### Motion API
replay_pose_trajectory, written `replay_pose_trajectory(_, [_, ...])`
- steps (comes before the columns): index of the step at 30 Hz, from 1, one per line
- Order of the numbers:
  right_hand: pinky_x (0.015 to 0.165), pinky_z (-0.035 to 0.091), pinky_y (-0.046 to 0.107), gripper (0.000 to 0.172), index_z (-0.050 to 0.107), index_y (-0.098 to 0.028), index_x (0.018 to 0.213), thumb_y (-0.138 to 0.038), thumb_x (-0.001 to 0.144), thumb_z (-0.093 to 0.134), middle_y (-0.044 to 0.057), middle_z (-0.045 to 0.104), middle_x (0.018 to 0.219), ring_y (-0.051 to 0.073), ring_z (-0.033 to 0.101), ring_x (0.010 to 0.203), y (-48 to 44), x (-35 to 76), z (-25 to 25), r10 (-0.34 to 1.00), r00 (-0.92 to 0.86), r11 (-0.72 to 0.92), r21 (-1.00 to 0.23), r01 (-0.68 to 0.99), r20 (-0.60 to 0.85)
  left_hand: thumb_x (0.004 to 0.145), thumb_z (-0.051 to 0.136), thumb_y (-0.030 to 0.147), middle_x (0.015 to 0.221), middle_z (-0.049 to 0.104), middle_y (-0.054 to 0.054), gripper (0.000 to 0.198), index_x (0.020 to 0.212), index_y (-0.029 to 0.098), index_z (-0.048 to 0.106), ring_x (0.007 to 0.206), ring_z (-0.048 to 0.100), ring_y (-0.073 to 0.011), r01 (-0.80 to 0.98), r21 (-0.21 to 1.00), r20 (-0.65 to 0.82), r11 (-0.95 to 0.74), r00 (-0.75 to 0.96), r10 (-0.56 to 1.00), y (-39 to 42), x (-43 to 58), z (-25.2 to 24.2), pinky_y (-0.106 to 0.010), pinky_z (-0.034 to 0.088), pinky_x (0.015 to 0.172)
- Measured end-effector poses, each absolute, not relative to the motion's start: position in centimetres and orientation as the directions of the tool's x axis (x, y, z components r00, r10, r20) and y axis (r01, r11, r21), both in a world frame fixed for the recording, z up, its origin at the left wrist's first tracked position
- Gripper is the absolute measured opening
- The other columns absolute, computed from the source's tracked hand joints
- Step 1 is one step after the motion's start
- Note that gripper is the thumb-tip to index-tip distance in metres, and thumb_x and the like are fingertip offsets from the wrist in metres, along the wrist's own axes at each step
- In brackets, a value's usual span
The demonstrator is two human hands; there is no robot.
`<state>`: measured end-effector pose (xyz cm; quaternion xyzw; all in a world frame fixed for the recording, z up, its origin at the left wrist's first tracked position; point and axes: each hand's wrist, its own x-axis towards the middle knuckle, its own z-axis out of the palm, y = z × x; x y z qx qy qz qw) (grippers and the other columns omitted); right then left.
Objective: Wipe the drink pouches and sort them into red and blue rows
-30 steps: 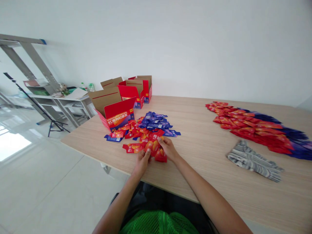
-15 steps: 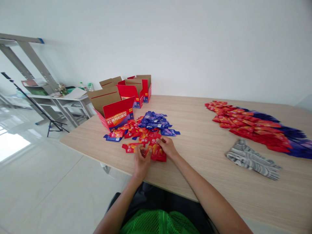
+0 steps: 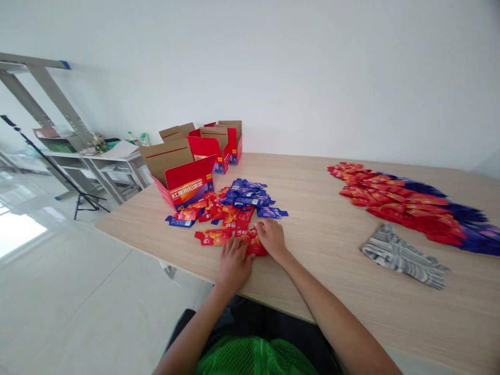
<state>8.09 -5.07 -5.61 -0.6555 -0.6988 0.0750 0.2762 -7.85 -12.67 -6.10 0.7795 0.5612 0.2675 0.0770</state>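
Left hand [image 3: 234,263], opened from pinch, now lies palm-down on glossy, flat red-orange packets [image 3: 257,248]; right hand [image 3: 271,239] curled, hold unclear; perhaps tidying them.

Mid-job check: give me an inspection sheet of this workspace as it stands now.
Surface: wood-grain table.
Job's things: red sachets, partly covered; blue-purple sachets heaped beyond; open red cartons farther left.
Clutter: striped grey cloth, right, near overlapping sachet rows.
Hands: left hand over red sachets; right hand at their right edge, fingers curled; grip unclear.
Cables: nothing seen.
Surroundings: white wall; tripod and metal frame left.
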Motion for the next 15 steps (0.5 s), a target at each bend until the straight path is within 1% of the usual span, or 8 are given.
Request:
replay_pose_trajectory(3, [0.096, 0.039, 0.038, 0.033, 0.070, -0.020, 0.113, -0.042, 0.098, 0.051, 0.014, 0.065, 0.125, 0.028, 0.057, 0.116, -5.03, 8.62, -5.32, 0.968, 0.041, 0.045, -0.332, 0.942, 0.248, 0.090, 0.062, 0.030, 0.130, 0.062, -0.012, 0.029, 0.116, 0.019, 0.069, 0.127, 0.050, -0.0308, 0.877, 0.368, 0.321, -0.310, 0.193, 0.927, -12.69, -7.67, -6.13, -0.046, 0.041, 0.108])
replay_pose_trajectory(5, [0.100, 0.037, 0.043, 0.040, 0.069, -0.019, 0.118, -0.049, 0.095, 0.056, 0.017, 0.056, 0.138, 0.033, 0.052, 0.123, -5.04, 8.81, -5.27, 0.981, 0.019, 0.036, -0.278, 0.960, 0.192, 0.092, 0.059, 0.031, 0.133, 0.060, -0.014, 0.033, 0.121, 0.016, 0.067, 0.129, 0.049, -0.0324, 0.896, 0.340, 0.315, -0.284, 0.176, 0.933, -12.70, -7.54, -6.19, -0.047, 0.040, 0.110])
replay_pose_trajectory(7, [0.102, 0.035, 0.047, 0.050, 0.066, -0.019, 0.121, -0.057, 0.090, 0.059, 0.018, 0.052, 0.142, 0.035, 0.050, 0.126, -5.01, 8.83, -5.30, 0.993, 0.004, 0.030, -0.283, 0.959, 0.118, 0.093, 0.057, 0.030, 0.138, 0.059, -0.015, 0.038, 0.127, 0.014, 0.065, 0.133, 0.046, -0.0336, 0.904, 0.323, 0.301, -0.281, 0.184, 0.936, -12.69, -7.44, -6.29, -0.048, 0.039, 0.112])
replay_pose_trajectory(10, [0.101, 0.037, 0.047, 0.057, 0.064, -0.019, 0.122, -0.061, 0.085, 0.063, 0.017, 0.056, 0.134, 0.036, 0.051, 0.124, -4.92, 8.63, -5.45, 0.999, -0.012, 0.026, -0.345, 0.938, 0.043, 0.092, 0.057, 0.031, 0.146, 0.054, -0.016, 0.048, 0.136, 0.012, 0.060, 0.139, 0.041, -0.0365, 0.901, 0.315, 0.272, -0.298, 0.215, 0.938, -12.60, -7.34, -6.52, -0.051, 0.036, 0.115])
replay_pose_trajectory(13, [0.101, 0.038, 0.048, 0.067, 0.058, -0.018, 0.132, -0.062, 0.083, 0.065, 0.019, 0.055, 0.136, 0.037, 0.050, 0.124, -4.95, 8.38, -5.69, 0.997, -0.032, 0.054, -0.357, 0.932, 0.067, 0.092, 0.058, 0.036, 0.151, 0.050, -0.017, 0.057, 0.143, 0.011, 0.054, 0.145, 0.034, -0.0396, 0.897, 0.317, 0.247, -0.307, 0.235, 0.940, -12.48, -7.29, -6.72, -0.054, 0.032, 0.117])
replay_pose_trajectory(15, [0.102, 0.038, 0.050, 0.075, 0.050, -0.017, 0.141, -0.063, 0.084, 0.063, 0.021, 0.054, 0.138, 0.039, 0.051, 0.125, -4.97, 8.29, -5.92, 0.993, -0.055, 0.088, -0.354, 0.931, 0.102, 0.093, 0.056, 0.037, 0.153, 0.049, -0.016, 0.057, 0.145, 0.012, 0.053, 0.146, 0.032, -0.0398, 0.893, 0.320, 0.247, -0.316, 0.243, 0.938, -12.42, -7.28, -6.75, -0.054, 0.031, 0.118])
